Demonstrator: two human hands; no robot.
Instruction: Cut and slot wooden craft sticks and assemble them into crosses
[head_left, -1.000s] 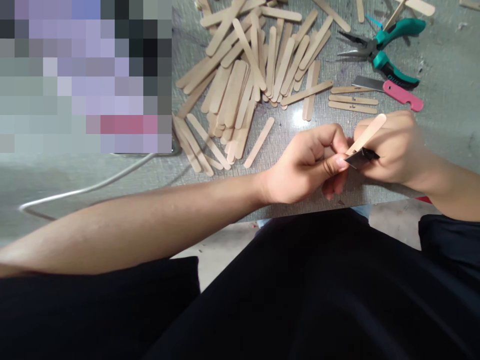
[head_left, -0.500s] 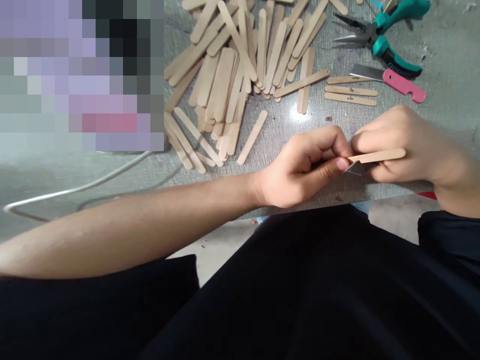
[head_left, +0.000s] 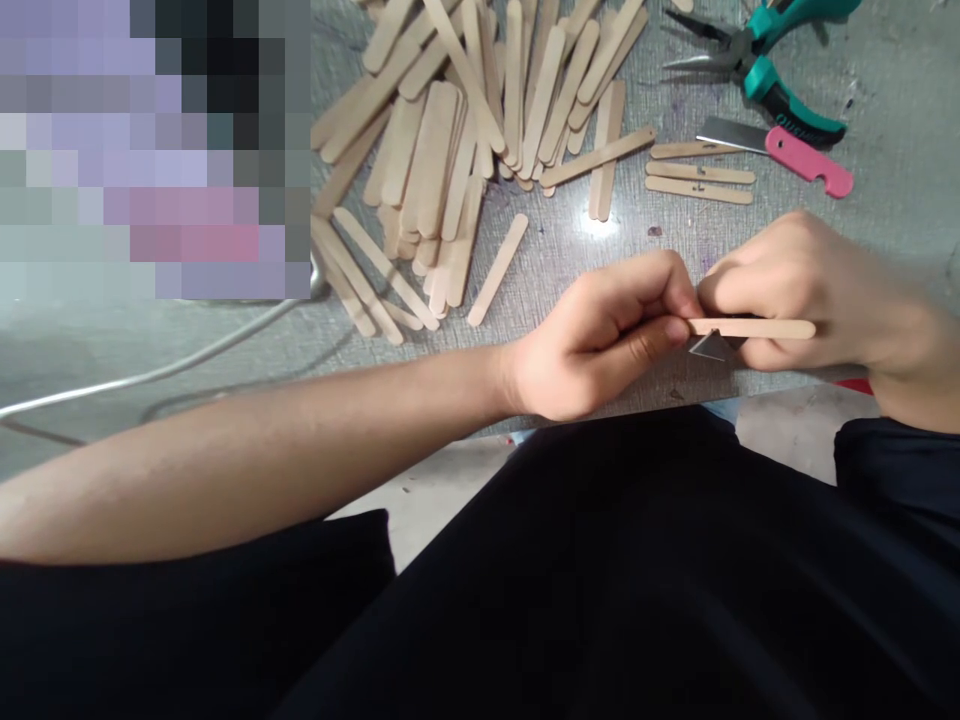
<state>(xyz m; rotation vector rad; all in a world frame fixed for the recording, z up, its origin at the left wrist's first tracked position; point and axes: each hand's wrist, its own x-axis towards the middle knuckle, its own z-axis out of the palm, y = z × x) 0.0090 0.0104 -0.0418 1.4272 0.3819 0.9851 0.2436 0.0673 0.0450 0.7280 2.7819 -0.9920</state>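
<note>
Between thumb and finger, my left hand (head_left: 611, 335) pinches one end of a wooden craft stick (head_left: 772, 328). The stick points right, nearly level, in front of my right hand (head_left: 802, 285). My right hand is closed around a blade (head_left: 709, 347), whose pointed metal tip shows just below the stick and touches its lower edge near my left fingertips. Whatever handle the blade has is hidden by the stick and my right fingers. Both hands are just above the table's near edge.
A large pile of craft sticks (head_left: 435, 150) lies beyond my left hand. Beyond my right hand are several marked sticks (head_left: 701, 172), a pink-handled folding knife (head_left: 810, 160) and green-handled pliers (head_left: 765, 75). A pale cable (head_left: 187, 350) runs across the left side.
The craft stick's free end has tipped down from a slant to nearly level. The blade tip sits slightly lower. Table items appear shifted slightly up and left in view.
</note>
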